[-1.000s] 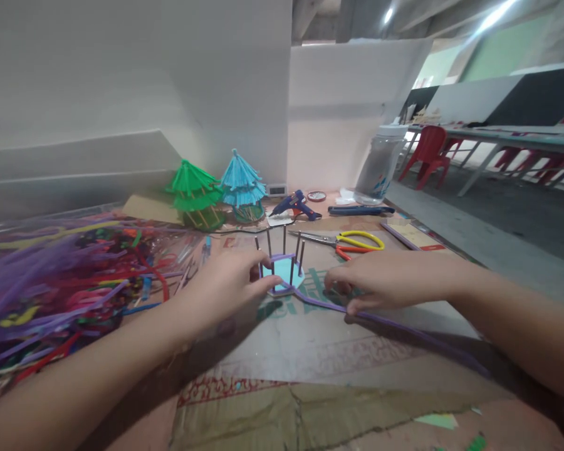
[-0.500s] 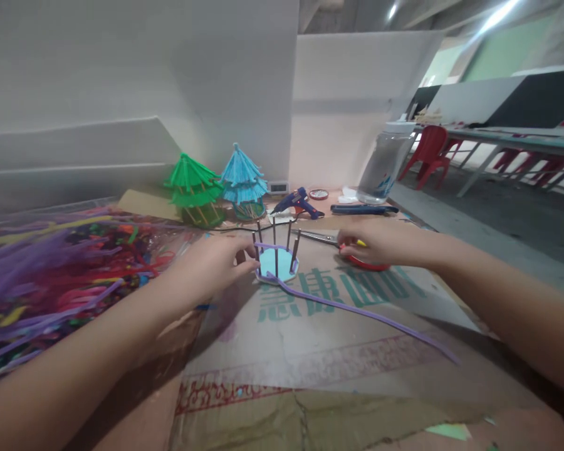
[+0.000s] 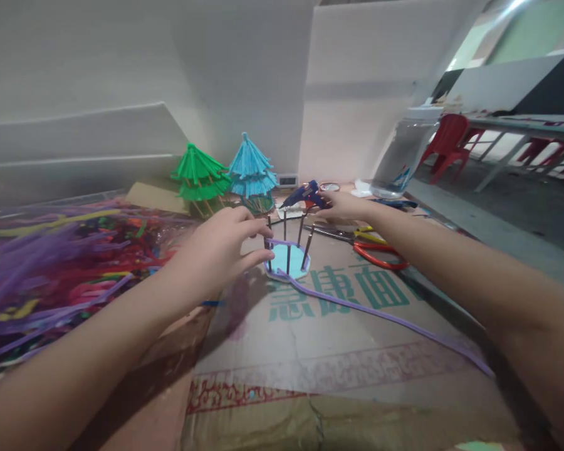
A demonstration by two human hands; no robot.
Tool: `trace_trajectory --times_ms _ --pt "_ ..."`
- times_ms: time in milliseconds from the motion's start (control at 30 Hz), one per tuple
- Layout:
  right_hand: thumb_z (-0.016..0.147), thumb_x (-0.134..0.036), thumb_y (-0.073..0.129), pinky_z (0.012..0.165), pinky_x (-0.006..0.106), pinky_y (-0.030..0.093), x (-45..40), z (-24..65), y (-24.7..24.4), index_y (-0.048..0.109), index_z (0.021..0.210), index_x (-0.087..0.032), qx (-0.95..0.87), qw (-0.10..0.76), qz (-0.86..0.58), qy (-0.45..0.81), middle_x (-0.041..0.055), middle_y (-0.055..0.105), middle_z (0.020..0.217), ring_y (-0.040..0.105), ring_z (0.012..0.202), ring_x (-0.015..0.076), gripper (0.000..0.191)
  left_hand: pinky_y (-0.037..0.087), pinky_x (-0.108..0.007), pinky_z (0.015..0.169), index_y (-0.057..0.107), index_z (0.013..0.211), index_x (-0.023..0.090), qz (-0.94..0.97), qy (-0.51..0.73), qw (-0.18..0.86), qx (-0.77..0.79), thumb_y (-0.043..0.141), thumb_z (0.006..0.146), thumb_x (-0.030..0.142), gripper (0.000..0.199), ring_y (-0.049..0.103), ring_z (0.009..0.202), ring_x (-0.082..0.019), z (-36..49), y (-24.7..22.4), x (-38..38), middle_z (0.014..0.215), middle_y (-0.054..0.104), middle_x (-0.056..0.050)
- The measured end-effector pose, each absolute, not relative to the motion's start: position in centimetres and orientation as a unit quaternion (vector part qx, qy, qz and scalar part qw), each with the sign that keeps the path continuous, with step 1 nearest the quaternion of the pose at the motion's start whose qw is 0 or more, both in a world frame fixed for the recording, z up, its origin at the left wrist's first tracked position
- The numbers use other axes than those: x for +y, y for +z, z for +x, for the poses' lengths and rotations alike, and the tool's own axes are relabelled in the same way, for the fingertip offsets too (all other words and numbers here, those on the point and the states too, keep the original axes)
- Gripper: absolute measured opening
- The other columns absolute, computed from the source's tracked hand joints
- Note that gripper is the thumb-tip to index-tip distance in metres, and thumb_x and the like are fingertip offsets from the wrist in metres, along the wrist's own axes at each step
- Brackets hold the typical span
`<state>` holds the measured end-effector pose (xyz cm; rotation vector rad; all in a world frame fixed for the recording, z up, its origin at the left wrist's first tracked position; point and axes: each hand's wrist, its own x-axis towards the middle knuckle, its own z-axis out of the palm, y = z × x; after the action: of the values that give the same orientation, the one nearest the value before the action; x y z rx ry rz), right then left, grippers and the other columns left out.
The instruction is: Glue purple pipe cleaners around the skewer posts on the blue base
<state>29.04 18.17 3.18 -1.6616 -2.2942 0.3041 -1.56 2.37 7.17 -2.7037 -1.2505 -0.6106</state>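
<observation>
A pale blue base carries several upright dark sticks, with a purple pipe cleaner run round its edge and its long tail trailing right across the cardboard. My left hand is at the base's left side, thumb and forefinger apart beside the left sticks; I cannot tell whether they touch. Behind the base, the fingers of my right hand are curled at the handle of a blue hot glue gun, partly hiding it. Scissors with red and yellow handles lie below my right forearm.
A green roofed model and a blue roofed model stand at the back. Many coloured pipe cleaners pile up on the left. A clear plastic jar and a dark blue cutter are at the back right.
My right hand has left the scissors and moved back and left to the glue gun. My left thumb and forefinger have spread apart by the sticks. The view has shifted slightly.
</observation>
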Motion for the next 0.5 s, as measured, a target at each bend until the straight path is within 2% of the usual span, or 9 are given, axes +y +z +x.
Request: trace_trajectory --times_ms 167,333,400,500 --pt "0.076 -0.032 0.078 0.088 0.039 0.053 19.1 27.7 2.4 0.067 0.12 -0.016 -0.76 0.186 -0.612 0.114 0.0143 0.074 0.117 0.069 0.102 0.0304 0.048 0.044 -0.034 0.08 0.074 0.108 0.021 -0.885 -0.2 0.04 -0.419 0.066 0.093 0.037 0.024 0.061 0.095 -0.025 -1.3 6.8 2.6 0.096 0.068 -0.006" --pt "0.077 -0.022 0.074 0.091 0.041 0.053 18.6 27.7 2.6 0.066 0.115 -0.013 -0.728 0.262 -0.621 0.13 0.0156 0.074 0.11 0.069 0.1 0.0298 0.04 0.038 -0.029 0.065 0.073 0.102 0.023 -0.858 -0.167 -0.057 -0.483 0.061 0.094 0.04 0.023 0.062 0.077 -0.019 -1.3 6.2 2.4 0.083 0.071 -0.001" --pt "0.08 -0.025 0.071 0.088 0.041 0.055 17.9 28.4 2.8 0.064 0.115 -0.013 -0.708 0.306 -0.62 0.142 0.0154 0.075 0.104 0.07 0.094 0.0281 0.037 0.037 -0.029 0.063 0.074 0.1 0.024 -0.848 -0.165 -0.086 -0.496 0.06 0.093 0.043 0.025 0.062 0.074 -0.019 -1.6 5.1 2.3 0.083 0.072 0.0" --pt "0.089 -0.035 0.063 0.078 0.039 0.058 16.4 29.5 3.7 0.063 0.105 -0.016 -0.685 0.364 -0.607 0.17 0.0085 0.074 0.083 0.071 0.076 0.023 0.024 0.041 -0.029 0.067 0.073 0.109 0.026 -0.828 -0.204 -0.125 -0.507 0.057 0.094 0.047 0.031 0.062 0.077 -0.019 -2.1 2.7 2.0 0.089 0.074 0.0"
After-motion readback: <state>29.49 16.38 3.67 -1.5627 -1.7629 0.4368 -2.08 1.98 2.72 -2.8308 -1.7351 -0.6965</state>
